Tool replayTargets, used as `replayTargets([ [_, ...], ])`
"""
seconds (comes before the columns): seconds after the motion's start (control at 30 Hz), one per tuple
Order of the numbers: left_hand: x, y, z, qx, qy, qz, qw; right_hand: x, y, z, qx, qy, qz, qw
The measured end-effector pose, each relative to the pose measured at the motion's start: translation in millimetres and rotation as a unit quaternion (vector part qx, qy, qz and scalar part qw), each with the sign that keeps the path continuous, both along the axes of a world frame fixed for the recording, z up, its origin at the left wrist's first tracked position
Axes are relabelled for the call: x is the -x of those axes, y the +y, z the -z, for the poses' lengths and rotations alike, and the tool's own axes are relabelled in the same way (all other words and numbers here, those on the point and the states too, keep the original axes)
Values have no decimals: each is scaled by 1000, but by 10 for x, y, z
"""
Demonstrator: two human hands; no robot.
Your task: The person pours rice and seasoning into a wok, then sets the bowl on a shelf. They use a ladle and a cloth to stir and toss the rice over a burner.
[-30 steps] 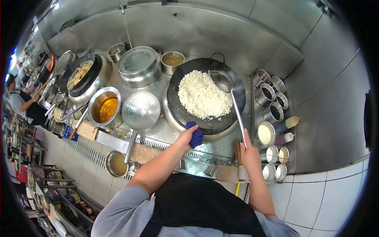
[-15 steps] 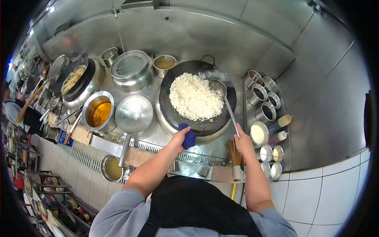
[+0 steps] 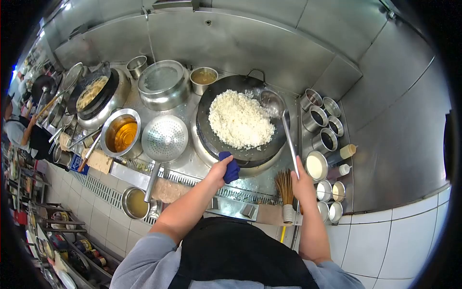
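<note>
White rice [image 3: 239,119] lies heaped in a black wok [image 3: 219,154] on the stove in front of me. My left hand [image 3: 221,172] is closed around a folded blue cloth [image 3: 230,166] at the wok's near edge; the cloth hides what lies under it. In my right hand [image 3: 302,182] is the handle of a steel ladle [image 3: 288,132]. The ladle's bowl is over the right side of the wok, beside the rice. Below my right hand stands a bamboo brush [image 3: 284,189] with its bristles up.
A perforated strainer [image 3: 165,138] lies left of the wok, by a pot of orange oil [image 3: 122,135]. Behind are a large lidded pot [image 3: 162,84] and a soup pot [image 3: 203,77]. Seasoning cups [image 3: 316,165] line the right side. Another person [image 3: 30,137] stands far left.
The ladle has moved right and up off the rice toward the wok's right edge. My right hand has shifted slightly right and down. My left hand keeps its place with the cloth.
</note>
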State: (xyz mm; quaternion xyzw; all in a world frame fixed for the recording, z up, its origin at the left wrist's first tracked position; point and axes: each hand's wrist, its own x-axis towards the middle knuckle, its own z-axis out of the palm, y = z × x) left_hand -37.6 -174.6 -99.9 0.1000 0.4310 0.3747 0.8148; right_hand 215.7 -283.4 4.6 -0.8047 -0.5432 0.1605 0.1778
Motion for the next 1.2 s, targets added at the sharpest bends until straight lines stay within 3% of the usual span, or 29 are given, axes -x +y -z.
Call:
replayTargets([
  [0.07,30,16,191,-21,-40,26,999,-171,9,538,-33,30,-35,998],
  [0.1,16,-29,163,-21,-41,30,998,-131,96,534,-12,15,-51,999],
  [0.27,-14,-1,149,-8,-29,29,999,7,481,-240,41,-64,10,997],
  [0.33,-49,29,171,-6,-40,23,999,-65,750,-225,24,-98,-1,995],
  [0.4,-119,63,167,11,-24,-18,999,79,1021,13,38,-60,-18,997],
  [0.47,-190,173,251,-1,-9,-23,1000,466,1067,307,97,-47,-88,990],
  [0.53,-217,212,296,-11,8,-28,1000,833,753,75,109,-55,-125,985],
  [0.6,-234,189,317,-13,21,-44,999,603,580,-78,124,-36,-119,985],
  [0.67,-238,172,276,-18,13,-60,998,268,493,-155,59,-47,-112,991],
  [0.73,-247,121,336,-43,27,-74,996,273,603,-419,60,-64,-39,995],
  [0.8,-234,114,295,-37,27,-64,997,194,932,-187,-7,-52,-26,998],
  [0.87,-257,141,367,-31,25,-64,997,242,1291,289,12,-47,-56,997],
  [0.93,-246,132,293,-34,35,-62,997,484,1253,661,-17,-19,-142,990],
  [1.0,-242,105,318,-30,46,-55,997,795,801,76,106,-85,-181,974],
  [1.07,-254,137,387,-25,36,-59,997,722,427,-154,171,-180,-249,936],
  [1.2,-248,78,266,-4,19,-69,997,446,212,-322,195,-290,-291,891],
])
